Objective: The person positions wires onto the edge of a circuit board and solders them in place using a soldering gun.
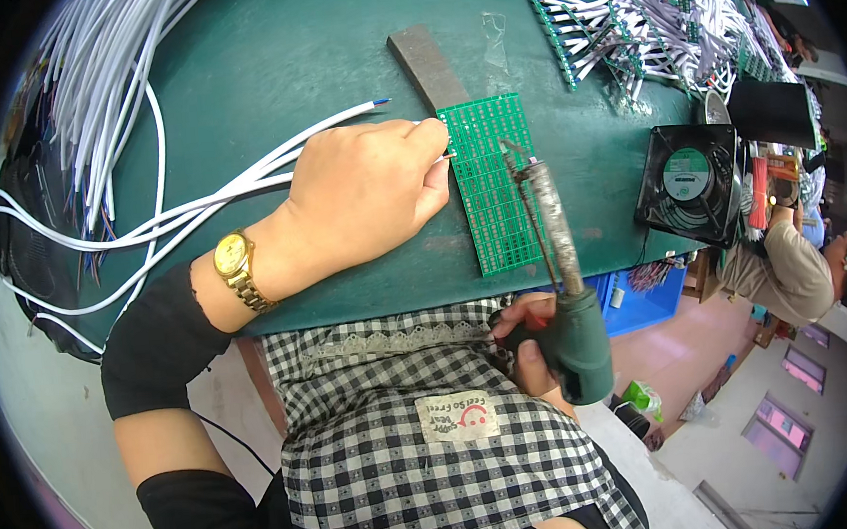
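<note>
My left hand [370, 176] is closed in a pinch on white cables [244, 181], with a thin stripped wire end at the left edge of a green circuit board panel [497, 202]. One more cable passes above the hand, its blue wire tip free. The panel lies on the green table, its top left corner by a grey metal bar [426, 66]. My right hand [527, 331] grips a green soldering gun [573, 338] at the table's front edge. Its bent tip hangs over or on the panel; contact cannot be made out. The gun hides part of the right hand.
A thick bundle of white cables [106, 71] fills the far left. Boards with white cables attached [642, 33] are heaped at the far right. A black fan [687, 179] stands at the right edge, above a blue bin [644, 304]. Another person [778, 267] sits beyond.
</note>
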The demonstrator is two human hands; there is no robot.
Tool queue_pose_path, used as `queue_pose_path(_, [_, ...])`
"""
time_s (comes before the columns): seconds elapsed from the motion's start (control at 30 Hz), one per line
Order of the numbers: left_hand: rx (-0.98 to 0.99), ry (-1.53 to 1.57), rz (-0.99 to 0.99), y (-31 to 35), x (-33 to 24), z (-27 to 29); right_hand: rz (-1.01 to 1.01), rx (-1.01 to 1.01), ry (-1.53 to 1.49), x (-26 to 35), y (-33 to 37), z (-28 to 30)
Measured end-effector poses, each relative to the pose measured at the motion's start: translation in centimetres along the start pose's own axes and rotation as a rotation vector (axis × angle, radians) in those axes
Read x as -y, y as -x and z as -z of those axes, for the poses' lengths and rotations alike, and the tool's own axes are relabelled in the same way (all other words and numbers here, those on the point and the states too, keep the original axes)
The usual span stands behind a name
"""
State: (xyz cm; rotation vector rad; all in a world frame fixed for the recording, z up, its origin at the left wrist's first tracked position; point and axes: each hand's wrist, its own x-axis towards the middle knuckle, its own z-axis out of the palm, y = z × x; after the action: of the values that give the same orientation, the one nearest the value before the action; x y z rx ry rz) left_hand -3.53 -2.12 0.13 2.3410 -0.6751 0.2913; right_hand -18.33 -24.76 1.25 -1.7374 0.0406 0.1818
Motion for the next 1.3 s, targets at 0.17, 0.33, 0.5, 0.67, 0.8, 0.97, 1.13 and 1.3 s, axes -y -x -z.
queue_pose_path(0.17, [0.002, -0.006, -0.007, -0.1, -0.1, -0.1, 0.1, -0.143, -0.288, 0.4, -1.6, -1.0])
queue_pose_path(0.33, [0.002, -0.002, -0.005, -0.3, -0.3, -0.1, 0.168, -0.081, -0.501, 1.5, -4.1, -1.6])
queue_pose_path(0.5, [-0.001, -0.001, -0.005, -0.2, -0.1, 0.0, 0.243, -0.052, -0.491, 1.7, -5.5, -2.2])
queue_pose_path(0.67, [-0.013, 0.022, -0.029, -0.1, -0.3, 0.4, 0.167, 0.03, -0.573, 2.0, -5.8, -1.8])
queue_pose_path(0.8, [0.071, -0.072, -0.069, 0.1, -0.8, 1.0, 0.152, -0.019, -0.694, 1.9, -5.9, -2.0])
queue_pose_path(0.97, [-0.002, -0.205, 0.062, -2.1, -0.3, 4.4, 0.145, -0.075, -0.733, 2.0, -6.1, -2.1])
queue_pose_path(1.13, [0.117, -0.159, 0.176, -2.0, 4.3, 5.1, 0.142, -0.032, -0.79, 1.6, -6.3, -2.0])
queue_pose_path(1.3, [-0.215, 1.045, 0.434, -4.4, 2.5, 9.5, 0.124, -0.004, -0.8, 2.0, -6.3, -1.6])
